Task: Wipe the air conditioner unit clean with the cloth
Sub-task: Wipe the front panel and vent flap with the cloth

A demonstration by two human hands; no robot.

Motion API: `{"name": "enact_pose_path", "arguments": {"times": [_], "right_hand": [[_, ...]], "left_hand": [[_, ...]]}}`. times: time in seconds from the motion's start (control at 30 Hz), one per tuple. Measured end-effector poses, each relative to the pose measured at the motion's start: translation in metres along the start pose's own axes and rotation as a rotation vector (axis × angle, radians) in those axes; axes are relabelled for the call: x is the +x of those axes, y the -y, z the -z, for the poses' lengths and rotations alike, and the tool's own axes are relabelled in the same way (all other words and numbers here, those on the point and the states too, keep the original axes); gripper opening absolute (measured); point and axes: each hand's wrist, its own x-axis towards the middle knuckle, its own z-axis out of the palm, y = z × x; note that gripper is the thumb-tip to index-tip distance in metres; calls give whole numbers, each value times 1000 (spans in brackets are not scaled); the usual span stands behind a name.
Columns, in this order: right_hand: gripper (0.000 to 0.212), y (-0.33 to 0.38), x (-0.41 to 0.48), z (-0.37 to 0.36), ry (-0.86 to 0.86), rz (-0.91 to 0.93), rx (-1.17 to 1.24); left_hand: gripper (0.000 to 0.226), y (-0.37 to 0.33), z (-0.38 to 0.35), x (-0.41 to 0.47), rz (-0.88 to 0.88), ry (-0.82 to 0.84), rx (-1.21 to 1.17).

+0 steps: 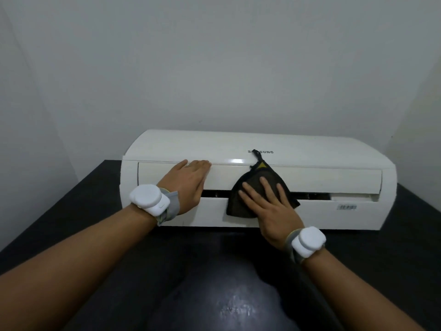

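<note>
Pressing the dark cloth (pixel 253 175) flat under the straight fingers of the right hand (pixel 272 211), mid-front of the air conditioner unit (pixel 310 149), over the vent slot; steadying the flap's upper left edge with the left hand (pixel 188 180), fingers also straight, gripping nothing. Judging mid-wipe: covering only the centre front (no visible dirt to tell cleaned from uncleaned), so probably left to do: right end by the barcode sticker (pixel 347 207), top panel, sides. Sitting on a dark table (pixel 71 211).
</note>
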Motion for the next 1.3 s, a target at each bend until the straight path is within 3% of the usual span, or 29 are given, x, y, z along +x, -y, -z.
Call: {"name": "enact_pose_path", "arguments": {"times": [0.13,0.3,0.4,0.6,0.77,0.9,1.0,1.07,1.2,1.3], "right_hand": [[90,-50,-26,1,-6,-253,136],[79,-86,-6,20,-79,-588,365],[81,-64,9,23,-92,-532,343],[89,-47,-22,-8,-46,-155,194],[94,-93,-64,-14,-58,-396,312],[82,-136,-68,1,-149,-697,455],[77,-153,-51,11,-195,-818,481],[77,-150,-38,14,-191,-798,469],[83,-119,-36,5,-164,-536,432],[85,-112,-54,-6,-139,-465,432]], "left_hand": [[50,1,-1,-4,3,-9,-13],[46,-4,-2,-2,10,-38,-54],[46,-5,-4,-1,22,-44,-48],[58,-7,-4,-1,20,-55,-15],[59,-8,-6,1,15,-59,-9],[58,-8,-6,2,20,-77,-7],[55,-11,-7,3,19,-101,-19],[54,-12,-8,3,19,-115,-20],[51,-13,-9,4,18,-137,-26],[49,-13,-10,4,8,-150,-13]]}}
